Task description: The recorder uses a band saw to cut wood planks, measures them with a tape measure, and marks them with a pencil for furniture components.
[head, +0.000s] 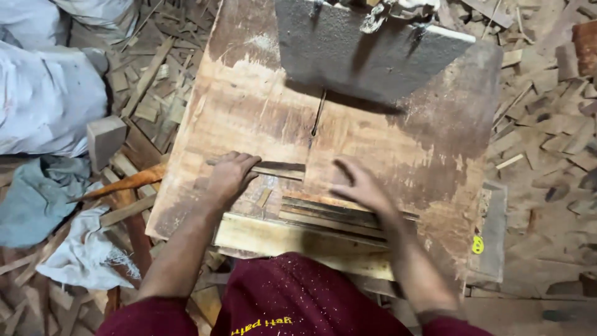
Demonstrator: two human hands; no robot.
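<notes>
The left hand (230, 177) presses a thin strip (277, 169) flat on the tabletop (249, 106), fingers clenched on it, in line with the blade (318, 113). The right hand (360, 186) hovers with fingers released over the stacked strips (323, 214), which lie near for easy reach.

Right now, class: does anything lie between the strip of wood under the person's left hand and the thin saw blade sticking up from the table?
Nothing visible does. The left hand presses the wood strip flat, and the tabletop between its far end and the saw blade looks bare. The right hand hovers over the stacked strips, nearer the person.
</notes>
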